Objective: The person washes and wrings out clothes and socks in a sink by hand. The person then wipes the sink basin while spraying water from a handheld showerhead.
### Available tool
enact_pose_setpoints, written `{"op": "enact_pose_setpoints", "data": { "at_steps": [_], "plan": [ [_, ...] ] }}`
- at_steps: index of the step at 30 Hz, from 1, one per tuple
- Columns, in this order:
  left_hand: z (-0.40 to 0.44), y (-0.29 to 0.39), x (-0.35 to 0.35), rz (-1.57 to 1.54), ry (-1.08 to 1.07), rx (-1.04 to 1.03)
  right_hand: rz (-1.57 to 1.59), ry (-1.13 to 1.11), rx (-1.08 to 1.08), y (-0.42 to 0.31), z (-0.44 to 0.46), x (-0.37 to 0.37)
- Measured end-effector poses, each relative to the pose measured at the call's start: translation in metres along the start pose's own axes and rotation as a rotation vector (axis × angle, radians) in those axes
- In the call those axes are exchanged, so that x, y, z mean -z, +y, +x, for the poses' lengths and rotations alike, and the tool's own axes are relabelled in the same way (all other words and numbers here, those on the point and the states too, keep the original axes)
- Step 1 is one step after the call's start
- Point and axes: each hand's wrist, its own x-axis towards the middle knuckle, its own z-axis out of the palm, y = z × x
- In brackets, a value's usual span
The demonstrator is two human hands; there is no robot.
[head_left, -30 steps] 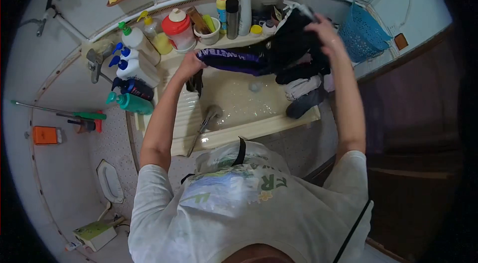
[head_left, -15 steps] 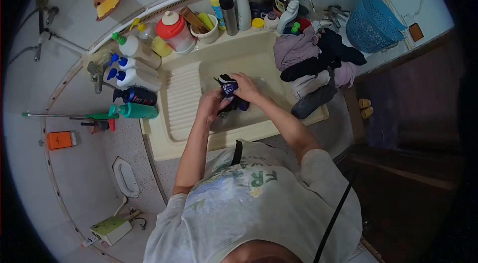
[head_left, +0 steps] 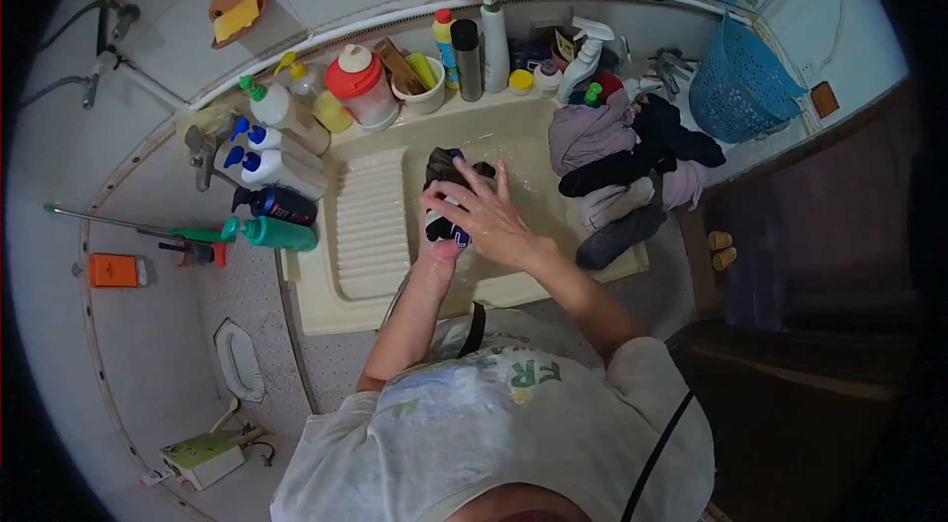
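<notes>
A wet, dark cloth item (head_left: 449,166) with white and purple markings is bunched over the basin of the cream laundry sink (head_left: 370,313). Its exact kind is hard to tell. My left hand (head_left: 441,253) holds it from below, with most of the fingers hidden behind the cloth and the other hand. Across the top of the cloth lies my right hand (head_left: 494,224), its fingers spread and touching the fabric. The ribbed washboard (head_left: 371,216) of the sink is just left of both hands.
A heap of clothes (head_left: 597,137) lies on the sink's right side, near a blue basket (head_left: 746,82). Pump bottles (head_left: 281,176) line the left edge. Along the back stand a red-lidded container (head_left: 360,87), a white tub (head_left: 420,97) and a spray bottle (head_left: 583,58).
My right hand has gone from gripping the cloth's side to lying spread over it. The left hand has shifted slightly right and lower. The cloth has turned, and the view has tilted slightly.
</notes>
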Motion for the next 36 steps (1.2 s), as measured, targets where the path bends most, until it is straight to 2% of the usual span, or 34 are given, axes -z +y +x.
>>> {"op": "enact_pose_setpoints", "data": {
  "at_steps": [1, 2, 3, 4, 6, 8, 10, 11, 14, 16, 17, 18, 19, 20, 21, 23, 24, 26, 27, 28, 33, 34, 36],
  "plan": [
    [-0.001, -0.001, -0.009, -0.001, 0.025, -0.009, 0.016, -0.004, -0.082, -0.001, -0.002, 0.012],
    [0.003, 0.004, -0.010, -0.285, -0.022, 0.130, 0.332, 0.115, -0.159, 0.012, -0.011, 0.016],
    [0.008, 0.009, -0.013, -0.569, -0.075, 0.272, 0.319, 0.124, -0.151, 0.014, -0.012, 0.009],
    [-0.001, 0.007, -0.030, -0.428, -0.036, 0.136, 0.380, 0.165, -0.153, 0.016, -0.013, 0.000],
    [-0.014, 0.004, -0.056, -0.956, -0.139, 0.468, 0.500, 0.238, -0.151, 0.020, -0.013, -0.025],
    [-0.018, -0.005, -0.072, -0.891, -0.327, 0.469, 0.628, 0.311, -0.153, 0.027, -0.012, -0.053],
    [-0.028, -0.007, -0.095, -1.081, -0.229, 0.483, 0.756, 0.375, -0.145, 0.037, -0.009, -0.079],
    [-0.028, -0.008, -0.098, -1.122, -0.378, 0.553, 0.748, 0.367, -0.135, 0.047, -0.003, -0.092],
    [-0.038, -0.004, -0.104, -1.019, -0.354, 0.501, 1.362, 0.647, 0.159, 0.064, 0.011, -0.129],
    [-0.040, -0.007, -0.084, -1.031, -0.260, 0.500, 2.158, 0.537, -1.070, 0.059, 0.035, -0.091],
    [-0.038, -0.008, -0.067, -1.072, -0.193, 0.534, 2.157, 0.525, -1.078, 0.066, 0.040, -0.089],
    [-0.046, -0.001, -0.067, -1.047, -0.066, 0.586, 1.437, 0.572, -0.727, 0.074, 0.042, -0.089],
    [-0.053, 0.000, -0.058, -0.919, -0.069, 0.638, 0.727, 0.547, -0.368, 0.079, 0.042, -0.091],
    [-0.057, 0.003, -0.058, -0.787, -0.090, 0.657, 0.728, 0.528, -0.369, 0.081, 0.040, -0.101],
    [-0.060, 0.006, -0.059, -0.318, 0.045, 0.524, 0.829, 0.489, -0.382, 0.084, 0.037, -0.111],
    [-0.059, 0.014, -0.063, 0.201, 0.143, 0.503, 1.034, 0.412, -0.426, 0.095, 0.018, -0.124],
    [-0.057, 0.020, -0.071, 0.285, 0.151, 0.547, 1.134, 0.378, -0.443, 0.110, 0.019, -0.127],
    [-0.031, 0.014, -0.050, 0.827, 0.211, 0.495, 1.334, 0.307, -0.475, 0.128, 0.016, -0.137],
    [-0.018, 0.001, -0.027, 1.078, 0.083, 0.203, 1.434, 0.274, -0.494, 0.138, 0.021, -0.143],
    [-0.017, 0.003, -0.027, 1.071, 0.090, 0.207, 1.533, 0.242, -0.515, 0.140, 0.025, -0.155],
    [0.005, 0.021, -0.036, 1.360, 0.178, 0.579, 1.999, 0.108, -0.596, 0.156, 0.015, -0.191],
    [0.008, 0.018, -0.019, 0.836, 0.295, 0.586, 2.094, 0.089, -0.616, 0.167, 0.016, -0.198],
    [0.043, 0.016, 0.057, -0.191, -0.056, 0.655, 2.283, 0.034, -0.657, 0.184, -0.030, -0.192]
  ]
}}
